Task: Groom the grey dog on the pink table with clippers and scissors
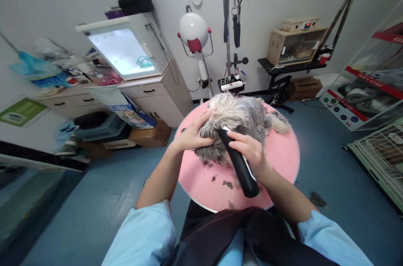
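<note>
On the far half of the round pink table (201,184), toward its back edge, I see a small grey-and-cream dog with shaggy fur (231,110), its pale tail reaching toward the right edge. The left hand (195,132) spreads thumb and fingers wide around the shaggy end, probably to keep it steady. The right hand (250,150) has its fingers wrapped round a long black clipper with a white side strip (241,165), its tip against the fur, the butt slanting toward the near edge, presumably for a controllable angle. I count one dog, one clipper and two hands; the loose dark fur tufts (227,183) near the front edge are several, too scattered to number surely.
</note>
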The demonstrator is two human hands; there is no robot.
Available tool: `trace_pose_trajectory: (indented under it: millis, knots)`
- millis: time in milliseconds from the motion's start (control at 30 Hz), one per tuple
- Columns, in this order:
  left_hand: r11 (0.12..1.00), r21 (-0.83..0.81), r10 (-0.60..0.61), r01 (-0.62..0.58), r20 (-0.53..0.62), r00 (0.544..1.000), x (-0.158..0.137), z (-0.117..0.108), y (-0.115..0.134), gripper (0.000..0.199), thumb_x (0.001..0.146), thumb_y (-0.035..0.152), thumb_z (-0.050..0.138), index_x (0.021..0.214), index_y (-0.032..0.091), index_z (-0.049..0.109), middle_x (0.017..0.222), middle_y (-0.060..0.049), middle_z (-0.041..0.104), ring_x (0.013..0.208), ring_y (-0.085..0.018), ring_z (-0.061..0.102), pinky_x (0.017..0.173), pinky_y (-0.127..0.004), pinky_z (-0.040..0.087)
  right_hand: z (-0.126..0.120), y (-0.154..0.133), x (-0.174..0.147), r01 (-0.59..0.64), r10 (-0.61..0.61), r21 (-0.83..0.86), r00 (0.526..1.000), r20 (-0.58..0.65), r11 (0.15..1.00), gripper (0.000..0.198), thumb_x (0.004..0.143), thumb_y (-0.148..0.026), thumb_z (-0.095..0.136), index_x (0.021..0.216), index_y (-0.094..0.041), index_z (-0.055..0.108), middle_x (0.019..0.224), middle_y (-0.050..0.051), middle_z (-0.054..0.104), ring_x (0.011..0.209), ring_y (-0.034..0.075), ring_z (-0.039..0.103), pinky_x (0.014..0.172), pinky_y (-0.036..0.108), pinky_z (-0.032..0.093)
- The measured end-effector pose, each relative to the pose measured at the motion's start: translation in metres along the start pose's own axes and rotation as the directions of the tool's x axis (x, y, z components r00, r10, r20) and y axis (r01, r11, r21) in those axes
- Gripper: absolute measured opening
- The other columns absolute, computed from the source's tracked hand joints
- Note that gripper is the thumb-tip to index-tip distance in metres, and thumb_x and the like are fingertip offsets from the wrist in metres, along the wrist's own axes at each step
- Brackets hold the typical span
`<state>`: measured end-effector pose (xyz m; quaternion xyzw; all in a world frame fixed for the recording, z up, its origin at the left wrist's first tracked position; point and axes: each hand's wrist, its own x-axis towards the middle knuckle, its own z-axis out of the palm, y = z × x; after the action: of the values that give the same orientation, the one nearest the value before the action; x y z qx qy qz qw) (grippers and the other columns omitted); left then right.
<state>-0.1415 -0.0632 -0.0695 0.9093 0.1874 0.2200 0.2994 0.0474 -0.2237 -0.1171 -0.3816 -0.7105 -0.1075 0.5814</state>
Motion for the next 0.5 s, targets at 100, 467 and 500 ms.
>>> trace_pose_trajectory:
  millis: [100, 467, 500]
  knots:
    - [0.999, -0.013, -0.032, 0.032, 0.018, 0.999, -0.001, -0.003, -0.002, 0.093, 0.069, 0.037, 0.073, 0.152, 0.018, 0.035, 0.16, -0.011, 0.032, 0.15, -0.032, 0.023, 0.124, -0.045, 0.019, 0.0, 0.007, 0.003, -0.003, 0.004, 0.017, 0.999, -0.039, 1.0, 0.047, 0.079, -0.018, 0.073, 0.122, -0.028, 0.055, 0.13, 0.01, 0.067, 0.108, 0.024, 0.071, 0.085, 0.04, 0.063]
    - [0.854, 0.254, -0.445, 0.455, -0.098, 0.89, 0.041, -0.016, 0.052, 0.058, 0.074, 0.058, 0.068, 0.118, 0.021, 0.062, 0.113, -0.009, 0.07, 0.105, -0.031, 0.064, 0.093, -0.039, 0.049, 0.006, -0.02, -0.031, -0.326, 0.453, 0.362, 0.816, -0.359, 0.874, 0.041, 0.089, -0.022, 0.063, 0.124, -0.033, 0.044, 0.151, 0.01, 0.047, 0.086, 0.016, 0.074, 0.071, 0.035, 0.065]
    - [0.822, 0.283, -0.47, 0.494, -0.15, 0.87, 0.046, -0.013, 0.053, 0.049, 0.075, 0.054, 0.066, 0.111, 0.021, 0.064, 0.105, -0.008, 0.071, 0.098, -0.03, 0.065, 0.088, -0.038, 0.05, 0.005, -0.019, -0.034, -0.317, 0.422, 0.342, 0.856, -0.3, 0.885, 0.041, 0.087, -0.02, 0.066, 0.122, -0.031, 0.047, 0.147, 0.01, 0.051, 0.088, 0.018, 0.075, 0.074, 0.035, 0.064]
